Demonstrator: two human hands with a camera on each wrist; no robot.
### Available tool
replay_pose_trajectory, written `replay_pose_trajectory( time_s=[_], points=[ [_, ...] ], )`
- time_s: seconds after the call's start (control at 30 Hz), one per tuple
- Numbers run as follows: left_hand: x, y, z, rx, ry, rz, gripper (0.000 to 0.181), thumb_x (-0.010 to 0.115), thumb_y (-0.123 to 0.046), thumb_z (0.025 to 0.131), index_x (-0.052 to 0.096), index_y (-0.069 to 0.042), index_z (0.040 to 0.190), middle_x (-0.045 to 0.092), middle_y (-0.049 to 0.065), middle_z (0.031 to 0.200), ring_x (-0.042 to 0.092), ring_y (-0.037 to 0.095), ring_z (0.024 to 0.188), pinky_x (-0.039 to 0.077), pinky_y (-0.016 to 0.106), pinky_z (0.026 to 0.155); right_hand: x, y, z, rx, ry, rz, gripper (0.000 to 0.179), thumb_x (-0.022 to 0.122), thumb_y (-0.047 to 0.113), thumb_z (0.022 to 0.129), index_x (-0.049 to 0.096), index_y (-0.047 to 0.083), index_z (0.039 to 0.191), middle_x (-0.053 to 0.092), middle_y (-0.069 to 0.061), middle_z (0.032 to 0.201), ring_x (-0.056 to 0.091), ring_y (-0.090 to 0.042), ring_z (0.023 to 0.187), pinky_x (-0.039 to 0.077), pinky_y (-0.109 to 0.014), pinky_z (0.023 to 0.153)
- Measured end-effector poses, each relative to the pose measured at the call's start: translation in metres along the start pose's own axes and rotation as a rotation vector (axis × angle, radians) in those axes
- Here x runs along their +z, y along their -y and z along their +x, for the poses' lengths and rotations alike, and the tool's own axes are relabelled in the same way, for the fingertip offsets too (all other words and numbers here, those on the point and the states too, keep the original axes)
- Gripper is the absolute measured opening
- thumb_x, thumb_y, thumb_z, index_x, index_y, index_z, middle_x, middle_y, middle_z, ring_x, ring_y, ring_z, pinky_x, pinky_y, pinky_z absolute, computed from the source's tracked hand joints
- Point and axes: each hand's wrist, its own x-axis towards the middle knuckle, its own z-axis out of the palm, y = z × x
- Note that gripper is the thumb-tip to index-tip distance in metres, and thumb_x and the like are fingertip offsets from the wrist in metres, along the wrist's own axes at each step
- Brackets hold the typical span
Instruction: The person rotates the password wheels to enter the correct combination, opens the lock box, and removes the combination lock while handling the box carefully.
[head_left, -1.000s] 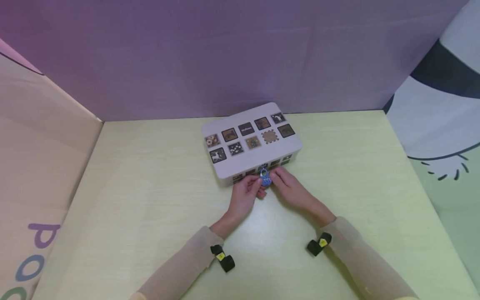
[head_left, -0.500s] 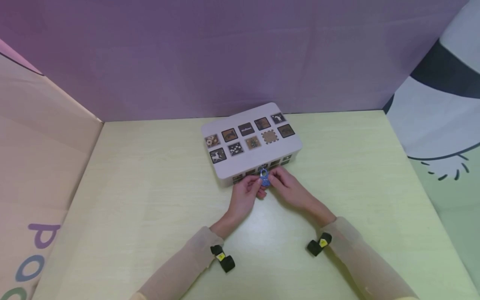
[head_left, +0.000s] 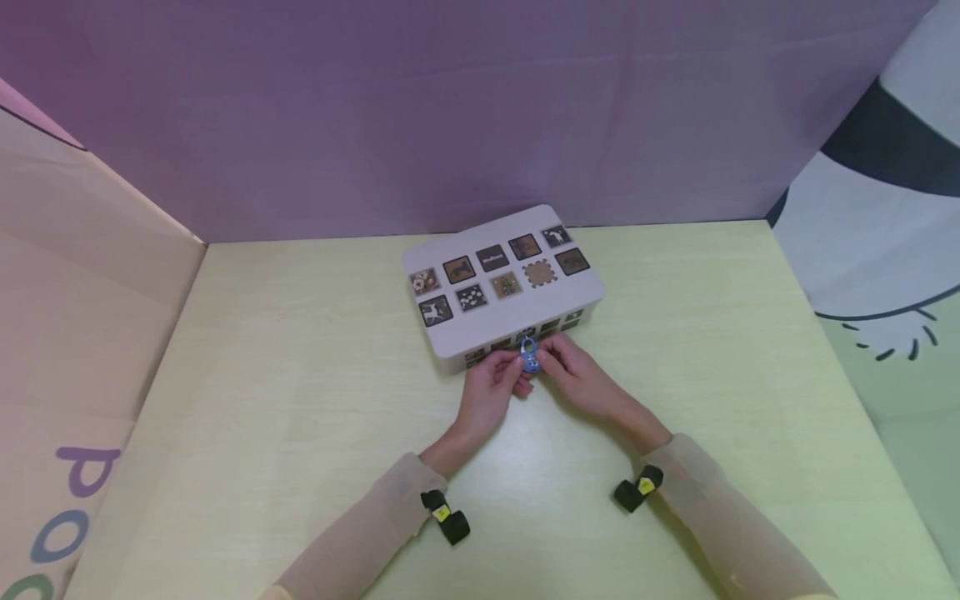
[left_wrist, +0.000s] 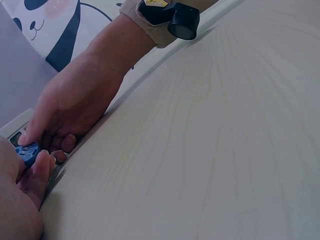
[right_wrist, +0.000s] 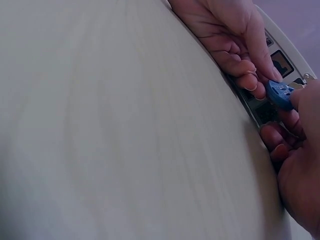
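Note:
A small blue padlock (head_left: pixel 530 360) with number dials and a metal shackle sits at the front side of a white box (head_left: pixel 491 329) printed with square pictures. My left hand (head_left: pixel 489 392) pinches the padlock's left edge between thumb and fingers. On the other edge, the thumb and fingers of my right hand (head_left: pixel 585 379) grip it too. Both hands are close against the box front. The right wrist view shows the blue padlock body (right_wrist: pixel 280 95) between the two thumbs, its shackle by a metal catch on the box. Whether the shackle is locked cannot be told.
The box stands on a pale wooden table (head_left: pixel 300 400), near its back edge against a purple cloth wall (head_left: pixel 450 117). Printed panels (head_left: pixel 885 250) rise on the right and left sides. A black strapped camera (head_left: pixel 637 489) is on each sleeve.
Both hands keep their places on the padlock. The padlock's face has tilted slightly, and the right thumb has shifted a little to the left over its edge. The box has not moved.

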Motion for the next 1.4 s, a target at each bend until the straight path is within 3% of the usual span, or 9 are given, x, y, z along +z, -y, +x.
replay_pose_trajectory(
  time_s=[0.63, 1.03, 1.4],
  points=[
    [-0.0001, -0.0004, -0.0006, 0.003, -0.003, 0.002, 0.022, 0.059, -0.006, 0.104, 0.064, 0.009, 0.119, 0.072, 0.025, 0.101, 0.069, 0.016, 0.074, 0.066, 0.028, 0.073, 0.0020, 0.0028, 0.0003, 0.001, -0.006, -0.021, 0.013, 0.048, 0.012, 0.110, 0.056, 0.001, 0.110, 0.059, -0.011, 0.106, 0.056, -0.022, 0.098, 0.054, -0.042, 0.092],
    [0.0004, -0.0002, -0.0010, 0.002, -0.003, -0.005, 0.023, 0.059, -0.007, 0.105, 0.063, 0.009, 0.120, 0.072, 0.025, 0.102, 0.071, 0.022, 0.077, 0.066, 0.029, 0.074, 0.0018, 0.0023, 0.0004, -0.001, -0.009, -0.020, 0.014, 0.048, 0.013, 0.110, 0.057, 0.001, 0.110, 0.059, -0.011, 0.105, 0.055, -0.021, 0.096, 0.054, -0.039, 0.089],
    [-0.0001, 0.0004, -0.0002, -0.006, 0.003, -0.005, 0.022, 0.058, -0.007, 0.105, 0.064, 0.008, 0.120, 0.072, 0.024, 0.103, 0.070, 0.019, 0.077, 0.066, 0.028, 0.075, 0.0009, -0.0011, 0.0002, -0.007, -0.003, 0.010, 0.017, 0.050, 0.014, 0.110, 0.056, 0.000, 0.117, 0.062, -0.013, 0.111, 0.060, -0.025, 0.104, 0.055, -0.047, 0.099]
  ],
)
